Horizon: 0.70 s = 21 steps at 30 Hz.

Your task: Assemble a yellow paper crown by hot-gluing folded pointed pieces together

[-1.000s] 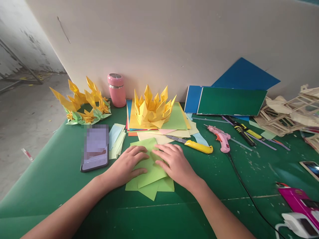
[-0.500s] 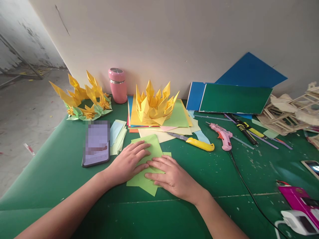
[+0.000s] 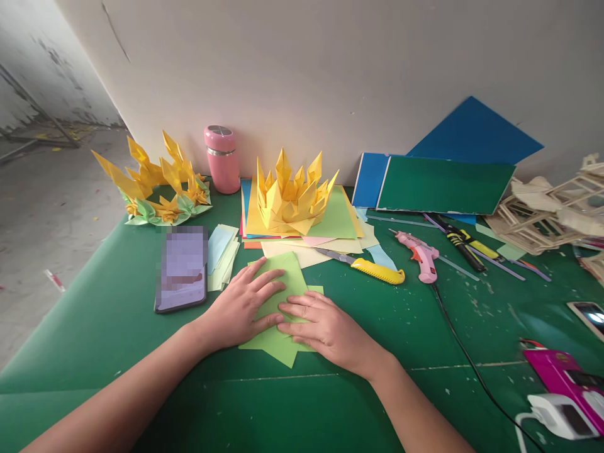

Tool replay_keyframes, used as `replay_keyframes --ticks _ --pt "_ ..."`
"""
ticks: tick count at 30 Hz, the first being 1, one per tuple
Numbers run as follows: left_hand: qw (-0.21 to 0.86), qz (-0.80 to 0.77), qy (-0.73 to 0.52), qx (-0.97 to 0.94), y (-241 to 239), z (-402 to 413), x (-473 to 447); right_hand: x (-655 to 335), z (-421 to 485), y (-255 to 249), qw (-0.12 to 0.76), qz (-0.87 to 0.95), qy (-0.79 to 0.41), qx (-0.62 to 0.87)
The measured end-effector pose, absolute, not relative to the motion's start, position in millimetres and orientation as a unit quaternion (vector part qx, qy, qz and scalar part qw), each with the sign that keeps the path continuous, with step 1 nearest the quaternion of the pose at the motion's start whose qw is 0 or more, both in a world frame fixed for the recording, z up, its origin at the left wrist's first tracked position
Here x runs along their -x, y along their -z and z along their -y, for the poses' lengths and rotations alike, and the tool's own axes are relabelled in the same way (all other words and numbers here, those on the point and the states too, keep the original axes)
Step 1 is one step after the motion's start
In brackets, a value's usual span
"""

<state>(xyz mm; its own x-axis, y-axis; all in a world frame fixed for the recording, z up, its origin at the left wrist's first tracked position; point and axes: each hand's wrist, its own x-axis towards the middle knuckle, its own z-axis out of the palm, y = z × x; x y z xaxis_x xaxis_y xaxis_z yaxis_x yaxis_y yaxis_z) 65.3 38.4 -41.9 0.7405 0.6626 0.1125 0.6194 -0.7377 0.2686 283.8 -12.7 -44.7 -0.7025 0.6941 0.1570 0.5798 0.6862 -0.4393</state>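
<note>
Light green paper (image 3: 282, 352) lies on the table in front of me, several edges and corners showing at different angles. My left hand (image 3: 248, 302) rests on its left side, fingers spread and flat. My right hand (image 3: 325, 327) presses on its right side with fingers stretched out, the fingertips close to my left thumb. Both palms cover much of the paper, so I cannot tell whether it is folded there. Just beyond it are a yellow-handled utility knife (image 3: 377, 270) and a yellow folded-paper crown (image 3: 295, 201) on a stack of coloured paper (image 3: 344, 214).
To the left stand a phone (image 3: 182, 270), a second paper crown (image 3: 165, 189) and a pink flask (image 3: 223, 160). At right lie a pink glue gun (image 3: 419, 255) with a trailing black cord (image 3: 465, 352), pliers (image 3: 465, 242), a wooden stick model (image 3: 533, 214) and a magenta power strip (image 3: 559, 377).
My left fingers have spread a little wider apart. My right fingers have shifted slightly on the green paper. The rest of the table stays as it was.
</note>
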Motion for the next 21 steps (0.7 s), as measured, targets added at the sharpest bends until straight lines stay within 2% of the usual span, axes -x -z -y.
replay_keyframes --ticks 8,21 --pt "0.127 -0.325 -0.072 -0.934 39.2 -37.5 -62.5 -289.3 9.1 41.2 0.203 0.872 -0.256 0.365" --pt "0.118 -0.316 -0.081 -0.938 45.3 -38.7 -63.2 -293.6 9.2 47.3 0.228 0.859 -0.255 0.381"
